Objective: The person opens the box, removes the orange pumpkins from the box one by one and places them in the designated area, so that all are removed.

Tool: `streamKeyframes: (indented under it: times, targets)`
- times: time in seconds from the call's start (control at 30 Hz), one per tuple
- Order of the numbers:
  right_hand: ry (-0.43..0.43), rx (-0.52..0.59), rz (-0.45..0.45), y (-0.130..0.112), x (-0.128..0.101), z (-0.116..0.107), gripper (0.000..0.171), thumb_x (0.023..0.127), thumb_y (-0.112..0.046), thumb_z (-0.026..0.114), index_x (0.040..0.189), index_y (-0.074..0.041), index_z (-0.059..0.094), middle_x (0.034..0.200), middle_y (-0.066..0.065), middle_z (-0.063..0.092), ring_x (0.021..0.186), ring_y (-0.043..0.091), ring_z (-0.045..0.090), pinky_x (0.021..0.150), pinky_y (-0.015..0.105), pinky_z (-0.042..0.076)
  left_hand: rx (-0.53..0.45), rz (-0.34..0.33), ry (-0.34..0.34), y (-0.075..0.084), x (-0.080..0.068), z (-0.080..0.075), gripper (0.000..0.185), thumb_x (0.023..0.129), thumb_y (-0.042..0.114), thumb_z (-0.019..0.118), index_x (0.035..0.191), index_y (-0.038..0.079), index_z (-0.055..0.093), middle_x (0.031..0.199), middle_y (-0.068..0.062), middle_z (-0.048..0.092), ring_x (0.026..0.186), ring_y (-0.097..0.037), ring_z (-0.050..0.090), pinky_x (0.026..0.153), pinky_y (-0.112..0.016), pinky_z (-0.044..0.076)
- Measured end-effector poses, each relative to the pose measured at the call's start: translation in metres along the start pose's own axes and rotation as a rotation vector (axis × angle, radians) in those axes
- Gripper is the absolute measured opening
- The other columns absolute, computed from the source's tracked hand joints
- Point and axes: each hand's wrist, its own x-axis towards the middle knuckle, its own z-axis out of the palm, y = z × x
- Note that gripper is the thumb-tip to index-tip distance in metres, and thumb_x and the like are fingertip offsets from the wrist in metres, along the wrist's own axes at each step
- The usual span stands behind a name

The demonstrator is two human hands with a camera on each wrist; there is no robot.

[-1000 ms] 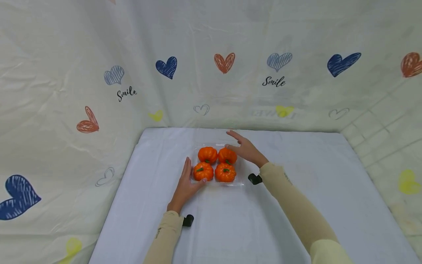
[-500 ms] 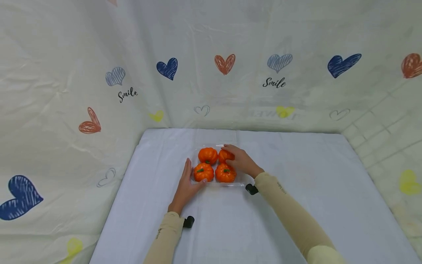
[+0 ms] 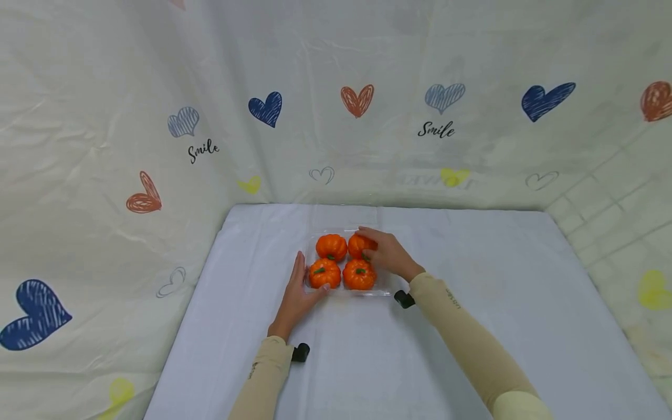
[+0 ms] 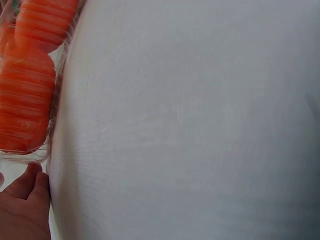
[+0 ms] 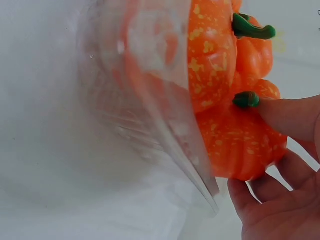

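A clear plastic box (image 3: 375, 293) on the white table holds several small orange pumpkins with green stems, set in two rows. My right hand (image 3: 391, 255) grips the back right pumpkin (image 3: 358, 247). In the right wrist view the thumb lies by that pumpkin's (image 5: 235, 145) stem and the fingers curl round its far side, part of it above the box wall (image 5: 172, 117). My left hand (image 3: 295, 300) rests at the box's front left corner, straight fingers along the left side and thumb at the front edge. The left wrist view shows fingertips (image 4: 34, 168) right at the box's end.
A see-through lid (image 3: 343, 217) lies folded back behind the box. White cloth covers the table (image 3: 472, 280). Behind it hangs a pale curtain (image 3: 388, 146) printed with hearts. A black wrist camera (image 3: 404, 299) sits on the right sleeve, another (image 3: 301, 352) on the left.
My right hand has come down from above the back of the box, and its spread fingers have closed round the back right pumpkin. The left hand has stayed at the box corner.
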Motion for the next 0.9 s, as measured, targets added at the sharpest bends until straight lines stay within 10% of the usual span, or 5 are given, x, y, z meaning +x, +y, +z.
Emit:
streamKeyframes:
  times: [0.9]
  targets:
    - [0.235, 0.091, 0.083, 0.004, -0.023, -0.023, 0.056, 0.107, -0.022, 0.07, 0.154, 0.002, 0.053, 0.141, 0.023, 0.065, 0.112, 0.038, 0.069, 0.095, 0.049, 0.061, 0.006, -0.017, 0.003, -0.002, 0.0, 0.001, 0.119, 0.09, 0.065, 0.078, 0.174, 0.022, 0.005, 0.18, 0.004, 0.005, 0.159, -0.031, 0.03, 0.125, -0.048, 0.028]
